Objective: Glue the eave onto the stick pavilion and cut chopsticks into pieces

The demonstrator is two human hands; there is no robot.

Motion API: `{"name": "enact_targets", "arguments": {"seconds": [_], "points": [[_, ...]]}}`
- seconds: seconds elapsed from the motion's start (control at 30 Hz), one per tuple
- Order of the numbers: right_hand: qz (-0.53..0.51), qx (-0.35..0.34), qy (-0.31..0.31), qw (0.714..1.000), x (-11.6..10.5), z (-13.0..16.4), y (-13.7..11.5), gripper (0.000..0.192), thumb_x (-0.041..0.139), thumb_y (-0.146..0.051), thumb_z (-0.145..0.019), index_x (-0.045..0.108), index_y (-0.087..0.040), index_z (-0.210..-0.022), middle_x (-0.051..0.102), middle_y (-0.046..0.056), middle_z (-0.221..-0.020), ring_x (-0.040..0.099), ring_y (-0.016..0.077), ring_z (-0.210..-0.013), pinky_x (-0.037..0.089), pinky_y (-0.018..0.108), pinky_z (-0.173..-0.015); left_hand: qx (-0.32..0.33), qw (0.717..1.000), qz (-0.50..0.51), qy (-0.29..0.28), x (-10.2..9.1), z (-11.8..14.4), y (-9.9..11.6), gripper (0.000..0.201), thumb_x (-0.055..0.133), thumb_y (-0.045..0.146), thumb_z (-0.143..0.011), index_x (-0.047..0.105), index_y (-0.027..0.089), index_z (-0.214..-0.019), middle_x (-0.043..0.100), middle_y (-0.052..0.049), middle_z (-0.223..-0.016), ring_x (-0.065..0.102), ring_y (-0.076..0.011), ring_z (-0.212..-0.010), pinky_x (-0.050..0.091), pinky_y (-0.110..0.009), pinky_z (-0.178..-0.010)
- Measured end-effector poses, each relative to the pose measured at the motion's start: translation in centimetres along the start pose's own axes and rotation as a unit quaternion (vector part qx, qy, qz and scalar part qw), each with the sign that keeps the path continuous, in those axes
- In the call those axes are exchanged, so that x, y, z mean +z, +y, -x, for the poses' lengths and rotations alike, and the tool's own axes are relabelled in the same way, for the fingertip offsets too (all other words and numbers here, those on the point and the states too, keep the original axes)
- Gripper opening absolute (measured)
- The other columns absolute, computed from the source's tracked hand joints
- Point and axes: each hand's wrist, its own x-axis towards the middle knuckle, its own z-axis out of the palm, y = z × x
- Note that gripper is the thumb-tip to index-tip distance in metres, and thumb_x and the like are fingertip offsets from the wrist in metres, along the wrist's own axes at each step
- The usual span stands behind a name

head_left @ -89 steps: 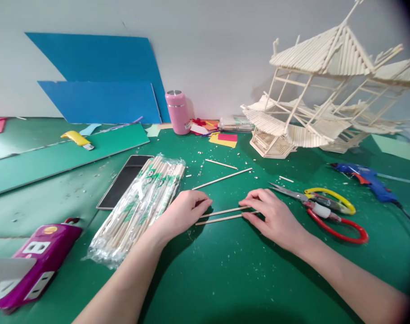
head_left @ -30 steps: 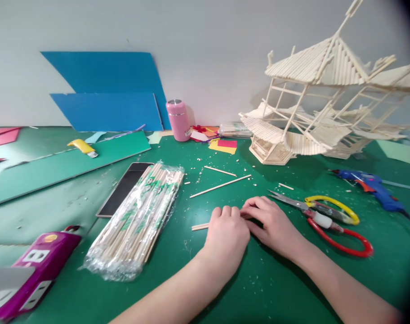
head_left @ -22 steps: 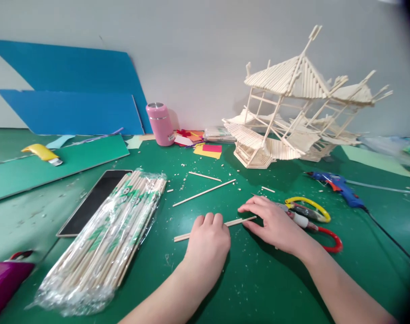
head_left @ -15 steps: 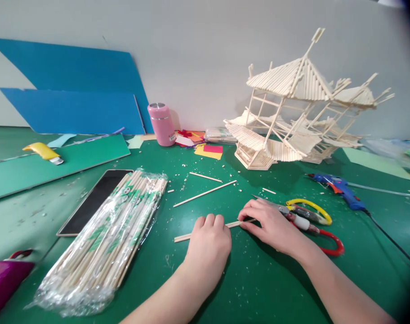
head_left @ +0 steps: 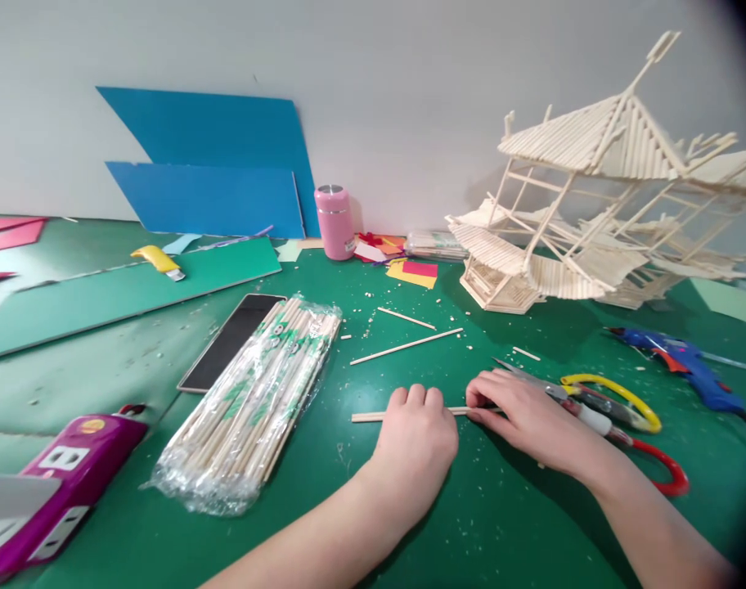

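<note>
Worktop: green, well littered; by it the pieces and tools are carried.
Stick model: stood at the far right; its roofs are already covered with sticks, so this part may be judged mostly done, though some stick ends are left projecting.
Bag of sticks: laid to the left of the hands; many sticks are left inside.
Scissors: partly hidden behind the right hand; whether they are touched cannot be told.
Glue gun: laid farther right, held by neither hand.
Left hand: closed, knuckles upward, over the paired sticks; its fingertips are hidden.
Right hand: thumb and forefinger are pinched at the right end of the same sticks.
Paired sticks: kept low over the worktop, side by side; aligning seems nearly done, but no fastening can be seen, and they are apart from the model.
Longer loose stick: placed beyond the hands, untouched.
Stick stub: left near the scissors' tip.
</note>
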Motion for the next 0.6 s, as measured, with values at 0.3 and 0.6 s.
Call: {"name": "enact_targets", "arguments": {"seconds": [0.3,0.6], "points": [[0.09,-0.04,-0.029,0.995,-0.3,-0.7,-0.2,0.016,0.046,-0.026,-0.085,0.051,-0.02,-0.072,0.057,-0.002,-0.071,0.05,0.0158,-0.068,0.034,0.028,-0.06,0.001,0.999,0.021,-0.03,-0.6,0.1,-0.1,0.013,0.047,0.007,-0.076,0.058,0.013,-0.072,0.055,-0.008,-0.07,0.052,-0.0232,-0.068,0.039,-0.033,-0.054],[0.201,-0.091,0.003,0.975,0.2,0.1,0.0,0.014,0.042,-0.02,-0.086,0.05,-0.019,-0.075,0.053,0.001,-0.072,0.046,0.0169,-0.067,0.034,0.029,-0.061,-0.014,0.99,0.141,-0.021,-0.2,-0.1,-1.3,0.021,0.04,0.011,-0.081,0.057,0.014,-0.069,0.055,-0.007,-0.073,0.049,-0.0205,-0.069,0.037,-0.031,-0.058]]}}
